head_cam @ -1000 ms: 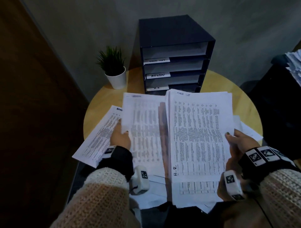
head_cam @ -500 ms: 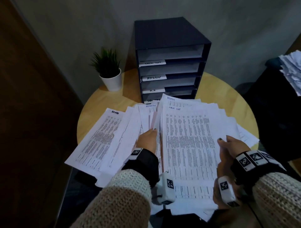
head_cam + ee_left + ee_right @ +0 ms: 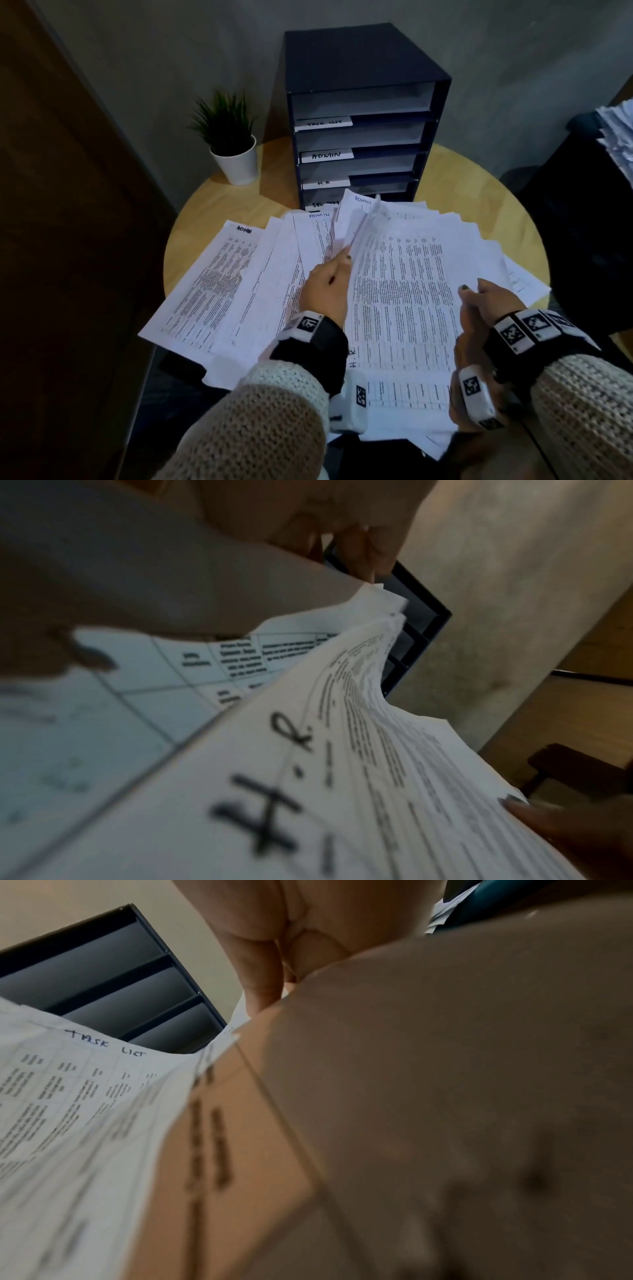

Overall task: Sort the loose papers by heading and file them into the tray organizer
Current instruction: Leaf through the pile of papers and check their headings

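Fanning flat printed papers (image 3: 404, 291) — left hand (image 3: 327, 287) pinching sheets, right hand (image 3: 486, 308) gripping stack.

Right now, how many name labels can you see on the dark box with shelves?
4, stacked down its left front: top label, ADMIN label, H.R label, and a bottom label half hidden by papers. More may hide lower.

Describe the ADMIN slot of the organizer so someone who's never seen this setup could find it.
At the back of the round wooden table stands a dark blue tray organizer, right of a small potted plant. Its trays are stacked one above another, each with a white handwritten label at front left. The ADMIN tray is second from the top, below the top label and above H.R.
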Tool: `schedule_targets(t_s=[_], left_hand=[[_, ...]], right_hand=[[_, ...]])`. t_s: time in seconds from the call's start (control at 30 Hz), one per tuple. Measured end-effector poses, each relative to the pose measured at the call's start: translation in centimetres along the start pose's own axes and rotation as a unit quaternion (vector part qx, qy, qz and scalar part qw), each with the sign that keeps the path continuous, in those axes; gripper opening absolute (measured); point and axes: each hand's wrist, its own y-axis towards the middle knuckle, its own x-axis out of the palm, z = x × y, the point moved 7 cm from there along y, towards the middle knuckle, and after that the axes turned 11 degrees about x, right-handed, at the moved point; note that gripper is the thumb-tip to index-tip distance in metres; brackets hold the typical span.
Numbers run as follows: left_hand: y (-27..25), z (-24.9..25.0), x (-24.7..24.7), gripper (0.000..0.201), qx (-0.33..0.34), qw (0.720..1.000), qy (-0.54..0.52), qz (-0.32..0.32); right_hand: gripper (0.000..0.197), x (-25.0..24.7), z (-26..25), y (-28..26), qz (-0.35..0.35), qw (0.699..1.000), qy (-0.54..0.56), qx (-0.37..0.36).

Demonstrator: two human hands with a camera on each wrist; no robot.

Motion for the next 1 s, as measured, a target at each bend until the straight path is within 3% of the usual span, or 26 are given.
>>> schedule_targets(t_s=[0.07, 0.13, 0.23, 0.37, 0.5, 0.67, 0.73, 0.87, 1.0], left_hand=[[-0.3, 0.2, 0.0, 0.034, 0.003, 0.999, -0.019, 0.029], [0.0, -0.3, -0.9, 0.029, -0.034, 0.996, -0.041, 0.07], [0.7, -2.6, -1.5, 0.025, -0.093, 0.995, 0.015, 0.043], [0.9, -4.4, -2.4, 0.054, -0.144, 0.982, 0.121, 0.031], [1.0, -3.8, -2.4, 0.061, -0.16, 0.985, -0.001, 0.058], [0.9, -2.9, -1.6, 0.021, -0.056, 0.997, 0.035, 0.032], [0.9, -2.3, -1.1, 0.025, -0.023, 0.998, 0.052, 0.019], [0.3, -1.5, -0.5, 0.03, -0.031, 0.999, 0.031, -0.004], [0.3, -0.7, -1.2, 0.027, -0.009, 1.0, 0.01, 0.02]], right_hand=[[0.027, -0.1, 0.0, -0.2, 0.003, 1.0, 0.007, 0.001], [0.026, -0.2, 0.0, -0.4, 0.002, 1.0, 0.013, 0.005], [0.032, -0.3, 0.0, -0.8, -0.003, 1.0, 0.02, 0.007], [0.032, -0.2, -0.5, -1.1, 0.007, 1.0, 0.03, -0.001], [0.033, -0.2, -0.8, -1.7, 0.016, 0.998, 0.059, -0.008], [0.046, 0.8, -0.9, -1.8, -0.024, 0.998, 0.057, -0.001], [0.039, 0.9, -0.7, -1.5, -0.032, 0.999, 0.036, -0.003], [0.028, 0.8, -0.3, -1.2, -0.037, 0.999, 0.034, 0.009], [0.042, 0.8, -0.4, -1.0, -0.025, 0.999, 0.04, 0.006]])
